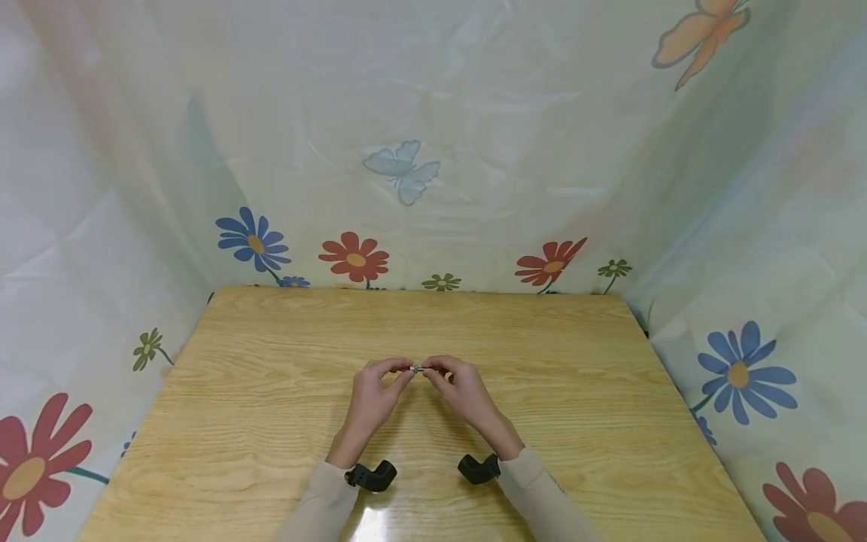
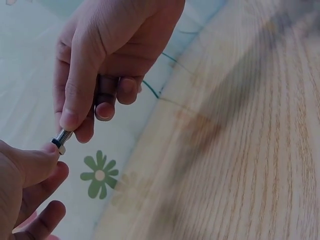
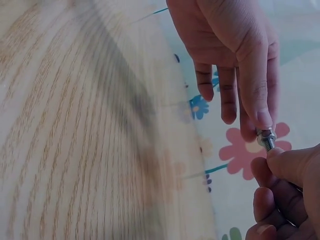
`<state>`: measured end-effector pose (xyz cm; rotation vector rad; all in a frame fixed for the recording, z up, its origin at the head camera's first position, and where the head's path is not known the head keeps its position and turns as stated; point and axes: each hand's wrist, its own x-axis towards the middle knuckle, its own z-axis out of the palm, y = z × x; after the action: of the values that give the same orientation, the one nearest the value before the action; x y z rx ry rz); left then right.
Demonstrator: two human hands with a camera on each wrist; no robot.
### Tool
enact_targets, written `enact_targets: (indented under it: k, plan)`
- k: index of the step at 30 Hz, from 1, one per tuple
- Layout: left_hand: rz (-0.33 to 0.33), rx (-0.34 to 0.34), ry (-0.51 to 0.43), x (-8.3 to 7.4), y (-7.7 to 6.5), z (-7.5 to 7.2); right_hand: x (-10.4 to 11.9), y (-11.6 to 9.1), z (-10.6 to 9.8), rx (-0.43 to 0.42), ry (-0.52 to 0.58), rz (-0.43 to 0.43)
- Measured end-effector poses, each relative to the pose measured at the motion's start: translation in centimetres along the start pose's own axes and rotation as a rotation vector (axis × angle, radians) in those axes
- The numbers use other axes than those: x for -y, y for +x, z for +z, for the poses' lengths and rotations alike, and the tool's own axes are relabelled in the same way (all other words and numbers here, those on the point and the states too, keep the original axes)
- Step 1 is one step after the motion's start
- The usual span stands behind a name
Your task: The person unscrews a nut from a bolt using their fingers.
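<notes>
Both hands meet over the wooden table around a small silver bolt that carries a nut. At the nut end, my left hand pinches with thumb and index finger. My right hand pinches the threaded shank from the opposite side, thumb against the fingers. In the right wrist view, a short stretch of bare thread shows between the two sets of fingertips. A dark band lies against the nut in the left wrist view. The fingertips cover both ends of the bolt.
The wood-grain table spreads around the hands. A pale curtain printed with flowers and butterflies hangs behind it and along both sides. Black wrist mounts sit on the inner side of each wrist, over beige sleeves.
</notes>
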<state>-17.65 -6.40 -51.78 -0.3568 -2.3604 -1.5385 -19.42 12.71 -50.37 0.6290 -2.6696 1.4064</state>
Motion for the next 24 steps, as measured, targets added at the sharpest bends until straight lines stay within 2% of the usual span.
enact_targets:
  k: [5, 12, 24]
  plan:
    - [0.014, -0.003, 0.017, -0.2, 0.0, -0.1, 0.1, -0.1, 0.0, -0.016, 0.011, -0.009]
    - [0.000, 0.001, 0.027, -0.5, -0.1, -0.3, 0.4, -0.4, -0.1, -0.024, 0.026, 0.003]
    - [-0.028, 0.001, -0.009, -0.7, -0.7, -0.4, 0.7, -1.2, 0.1, -0.057, 0.063, 0.034]
